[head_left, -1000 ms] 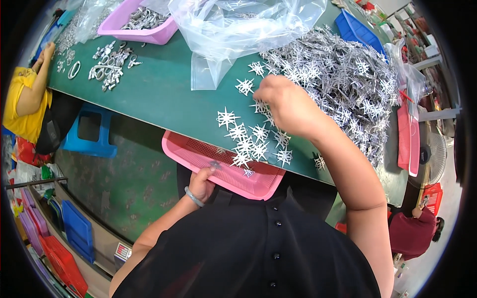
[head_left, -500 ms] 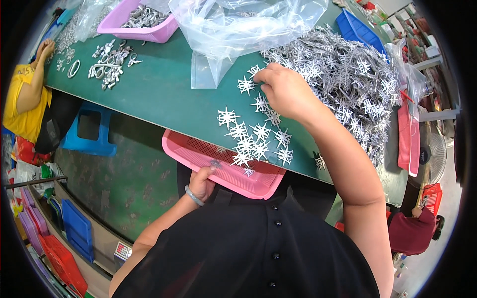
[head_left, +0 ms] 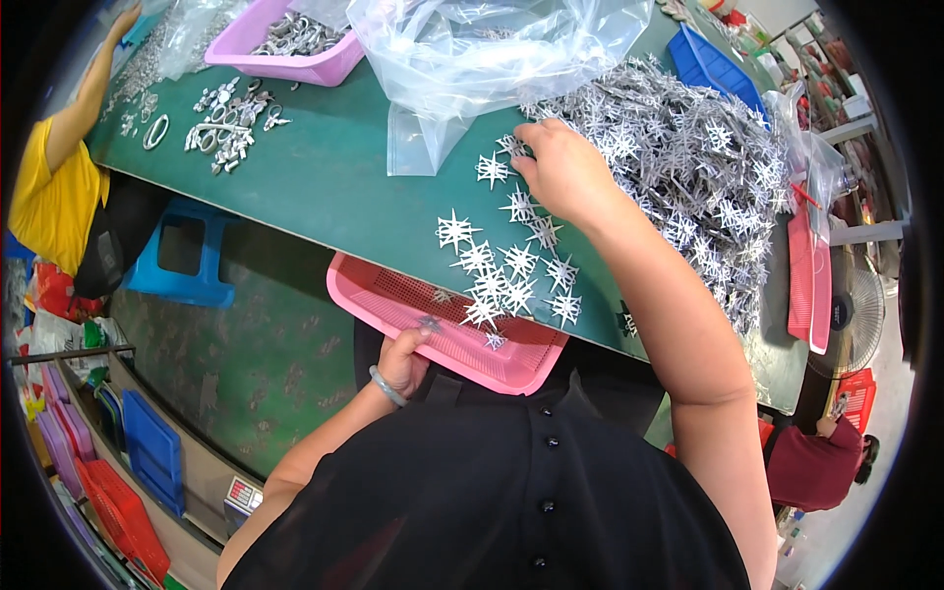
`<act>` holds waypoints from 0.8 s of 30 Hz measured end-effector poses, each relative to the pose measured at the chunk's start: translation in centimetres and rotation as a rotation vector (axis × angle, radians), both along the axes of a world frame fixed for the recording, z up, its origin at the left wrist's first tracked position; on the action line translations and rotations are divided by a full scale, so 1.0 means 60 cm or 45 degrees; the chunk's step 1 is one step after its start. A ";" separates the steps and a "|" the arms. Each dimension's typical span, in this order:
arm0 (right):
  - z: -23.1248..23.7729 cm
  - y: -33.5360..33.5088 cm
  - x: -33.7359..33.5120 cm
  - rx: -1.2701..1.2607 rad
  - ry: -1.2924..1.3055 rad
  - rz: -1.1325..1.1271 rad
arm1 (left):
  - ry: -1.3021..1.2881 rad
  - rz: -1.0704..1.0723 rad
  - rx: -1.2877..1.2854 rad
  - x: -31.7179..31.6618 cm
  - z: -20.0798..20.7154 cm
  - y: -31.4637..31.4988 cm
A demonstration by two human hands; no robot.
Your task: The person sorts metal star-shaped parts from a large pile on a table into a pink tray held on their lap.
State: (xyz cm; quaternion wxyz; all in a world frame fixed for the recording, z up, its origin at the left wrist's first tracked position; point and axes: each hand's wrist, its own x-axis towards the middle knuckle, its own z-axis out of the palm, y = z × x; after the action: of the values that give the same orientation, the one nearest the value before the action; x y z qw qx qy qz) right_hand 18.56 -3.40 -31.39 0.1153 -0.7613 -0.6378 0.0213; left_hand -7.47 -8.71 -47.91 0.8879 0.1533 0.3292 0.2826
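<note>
My right hand (head_left: 565, 172) is at the left edge of a large heap of silver star-shaped metal pieces (head_left: 678, 157). Its thumb and forefinger close on one star piece (head_left: 510, 146), partly hidden by the fingers; another star piece (head_left: 493, 170) lies just beside it on the green table (head_left: 324, 177). Nearer me, a loose cluster of star pieces (head_left: 489, 283) spreads toward the table edge. My left hand (head_left: 401, 362) grips the near rim of a pink plastic basket (head_left: 531, 374) held partly under that edge. A few star pieces lie inside, one (head_left: 429, 323) close to my thumb.
A clear plastic bag (head_left: 472, 69) lies at the far middle, beside a pink-purple bin (head_left: 339, 67) of metal parts. Small metal fittings (head_left: 221, 133) lie at left. A blue tray (head_left: 713, 69) stands behind the heap. Co-workers sit left, in yellow (head_left: 59, 206), and right, in maroon (head_left: 811, 467).
My right hand stays at the same star piece, its fingers shifted slightly. The left hand still grips the basket. The co-worker at left has raised an arm. The whole view has shifted slightly.
</note>
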 end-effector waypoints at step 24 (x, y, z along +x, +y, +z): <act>0.017 -0.009 0.004 -0.202 0.047 -0.033 | -0.018 0.036 0.091 -0.008 -0.016 -0.005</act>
State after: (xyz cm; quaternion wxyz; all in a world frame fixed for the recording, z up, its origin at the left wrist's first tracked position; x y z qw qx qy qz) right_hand 18.80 -3.97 -30.39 0.0666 -0.7758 -0.6218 0.0840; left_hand -7.94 -9.00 -48.85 0.8801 0.1782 0.3146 0.3077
